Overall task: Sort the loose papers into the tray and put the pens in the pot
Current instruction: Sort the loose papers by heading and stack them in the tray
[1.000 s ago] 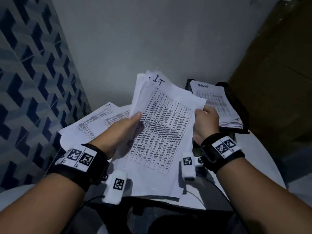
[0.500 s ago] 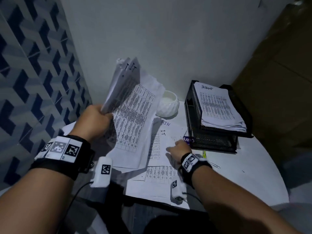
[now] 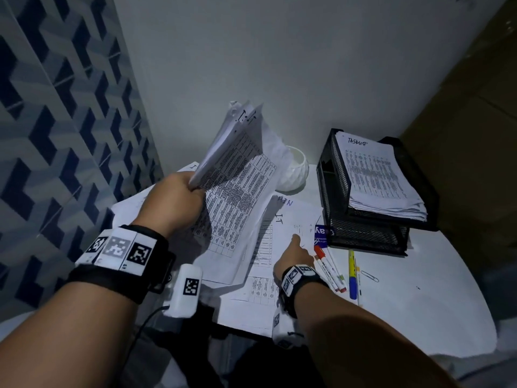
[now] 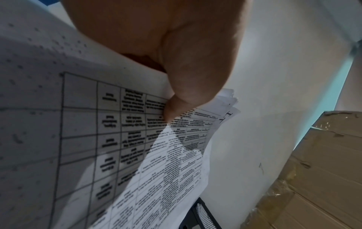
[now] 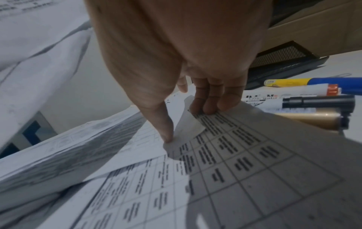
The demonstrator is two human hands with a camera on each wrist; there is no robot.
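My left hand (image 3: 179, 197) (image 4: 170, 108) grips a bundle of printed papers (image 3: 237, 186) (image 4: 117, 139) by its edge and holds it raised and tilted over the table's left side. My right hand (image 3: 296, 247) (image 5: 186, 124) reaches down to the loose sheets (image 3: 291, 217) (image 5: 235, 170) lying on the table; its straight fingertips (image 5: 205, 108) and thumb press on a sheet whose corner curls up between them. Just right of that hand lie two markers (image 3: 330, 267) (image 5: 284, 91) and a yellow and blue pen (image 3: 352, 273) (image 5: 293, 82). The white pot (image 3: 295, 172) stands at the back, partly hidden by the bundle.
A black mesh tray (image 3: 363, 233) at the back right holds a paper stack (image 3: 375, 175). A paper clip (image 3: 369, 275) lies by the pens. A cardboard box (image 3: 461, 135) stands to the right, a tiled wall on the left. The round white table (image 3: 419, 303) ends near me.
A second ago both hands held the bundle. My right hand let go and dropped to the sheets on the table, while my left hand lifted the bundle up and to the left.
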